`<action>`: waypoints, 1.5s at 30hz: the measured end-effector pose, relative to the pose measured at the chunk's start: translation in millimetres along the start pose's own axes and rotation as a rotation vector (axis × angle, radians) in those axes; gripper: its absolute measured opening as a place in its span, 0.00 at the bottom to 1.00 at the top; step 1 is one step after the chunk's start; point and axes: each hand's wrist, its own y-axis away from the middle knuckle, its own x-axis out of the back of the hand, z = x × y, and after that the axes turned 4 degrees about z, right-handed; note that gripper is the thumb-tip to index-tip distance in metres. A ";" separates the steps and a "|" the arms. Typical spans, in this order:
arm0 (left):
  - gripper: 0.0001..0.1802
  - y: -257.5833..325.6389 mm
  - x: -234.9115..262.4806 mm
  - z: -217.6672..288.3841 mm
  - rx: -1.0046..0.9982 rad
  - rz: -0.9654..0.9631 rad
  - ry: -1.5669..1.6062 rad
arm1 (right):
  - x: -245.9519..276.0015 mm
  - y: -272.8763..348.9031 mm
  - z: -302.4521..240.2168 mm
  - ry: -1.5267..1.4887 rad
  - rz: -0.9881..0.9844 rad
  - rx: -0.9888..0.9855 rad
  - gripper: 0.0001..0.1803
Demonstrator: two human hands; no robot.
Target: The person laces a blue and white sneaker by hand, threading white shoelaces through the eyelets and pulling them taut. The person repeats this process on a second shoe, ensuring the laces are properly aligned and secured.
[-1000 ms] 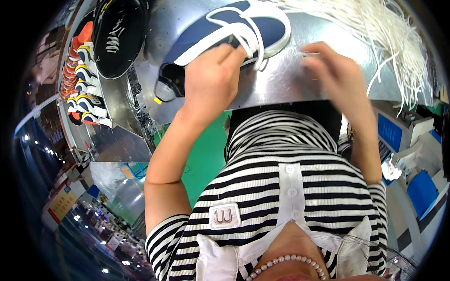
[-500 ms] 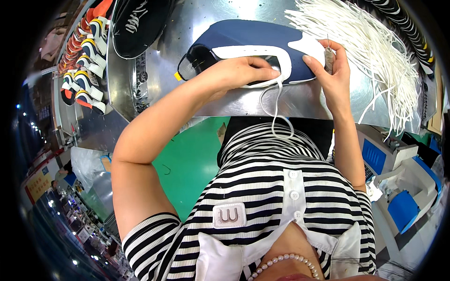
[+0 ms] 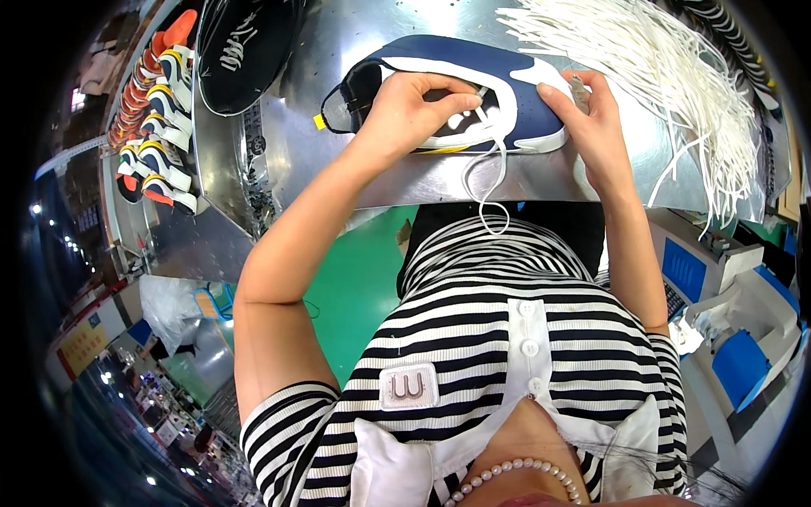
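Observation:
A navy and white shoe upper [image 3: 473, 57], with a black heel and a yellow tab, lies sideways on the metal table, toe to the right. Over its opening, my left hand [image 3: 414, 110] pinches thumb and fingers together on what looks like the end of a white shoelace [image 3: 503, 165]. The rest of that lace hangs in a loop over the table's front edge. My right hand [image 3: 598, 122] closes at the toe, its thumb against the upper. Between its fingers sits a small grey-brown handled tool [image 3: 579, 93] with a thin spike. My left fingers hide part of the opening.
A heap of loose white laces [image 3: 676, 101] covers the table's right side. A black oval tray [image 3: 245, 59] holding white bits stands at the back left. Stacked shoe uppers [image 3: 165, 110] line the far left. The metal table [image 3: 389, 193] ends just before my waist.
My left hand has lifted and drawn back from the front of the opening, which now shows wider. The shoe upper has tilted towards me, and my right hand has shifted slightly left.

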 end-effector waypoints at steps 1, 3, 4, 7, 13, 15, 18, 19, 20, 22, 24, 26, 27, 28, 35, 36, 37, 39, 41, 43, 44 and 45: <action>0.09 2.2 0.7 0.0 -0.123 0.046 -0.192 | -1.8 2.8 -3.2 -0.016 -0.008 -0.003 0.26; 0.07 4.4 6.3 3.1 -0.381 0.121 -0.575 | -1.4 6.0 -1.1 -0.094 0.002 -0.015 0.27; 0.04 11.8 10.6 7.9 -0.502 0.214 -0.789 | -0.3 6.4 0.3 -0.133 0.006 -0.021 0.27; 0.04 23.9 57.2 4.9 -0.733 0.490 -1.051 | 9.1 2.3 10.3 -0.140 0.074 -0.057 0.25; 0.07 109.1 258.2 -53.1 -0.220 1.000 -1.605 | 45.4 6.4 7.8 -0.324 0.094 -0.081 0.26; 0.07 106.5 235.5 -43.5 -0.259 0.952 -1.463 | 54.9 1.3 22.8 -0.316 0.055 -0.129 0.26; 0.07 73.5 112.2 3.0 -0.319 0.663 -0.567 | 40.6 3.2 26.6 0.167 0.115 0.056 0.22; 0.04 68.8 78.5 34.1 -0.529 0.312 -0.525 | 38.8 3.7 20.3 0.480 0.151 0.171 0.20; 0.05 62.2 52.9 60.4 -0.701 0.140 -0.446 | 39.0 0.9 16.3 0.586 0.215 0.280 0.18; 0.06 46.7 29.3 73.2 -0.883 0.061 -0.429 | 47.8 -2.0 11.1 0.807 0.361 0.493 0.16; 0.07 25.0 24.6 70.2 -0.881 0.275 -0.582 | 56.3 -3.3 5.8 0.406 0.280 0.285 0.14; 0.06 11.9 14.2 72.2 -0.986 0.277 -0.651 | 50.6 2.0 -3.7 0.035 0.136 0.286 0.12; 0.05 7.1 6.2 71.6 -1.035 0.270 -0.680 | 41.5 7.6 -10.0 -0.143 0.009 0.371 0.10; 0.05 3.5 -4.0 71.3 -1.015 0.230 -0.637 | 29.4 11.8 -17.8 -0.067 -0.065 0.389 0.10; 0.08 -2.2 -15.6 58.5 -0.750 0.237 -0.439 | -9.8 6.1 -19.3 -0.226 -0.151 0.239 0.08; 0.11 3.5 -12.0 54.1 -0.727 0.288 -0.596 | -6.7 5.4 -17.4 -0.268 -0.128 0.156 0.08; 0.13 8.4 -5.9 50.2 -0.618 0.212 -0.649 | -1.7 4.6 -14.0 -0.311 -0.103 0.074 0.08; 0.16 17.9 7.5 40.7 -0.389 0.077 -0.756 | 0.2 1.3 -9.4 -0.343 -0.087 -0.026 0.09; 0.25 1.1 9.4 25.9 -0.042 -0.050 -0.366 | -3.2 -1.5 -2.8 -0.318 -0.102 -0.068 0.11; 0.28 -18.8 4.9 28.7 0.498 -0.264 0.227 | -12.1 1.4 -4.7 -0.224 -0.012 -0.021 0.17; 0.29 -24.0 -4.1 22.9 0.426 -0.267 0.272 | -15.0 -0.8 -0.5 -0.176 0.021 0.027 0.18; 0.28 -29.5 -11.9 17.3 0.565 -0.192 0.329 | -16.1 -2.9 4.4 -0.126 0.063 0.077 0.20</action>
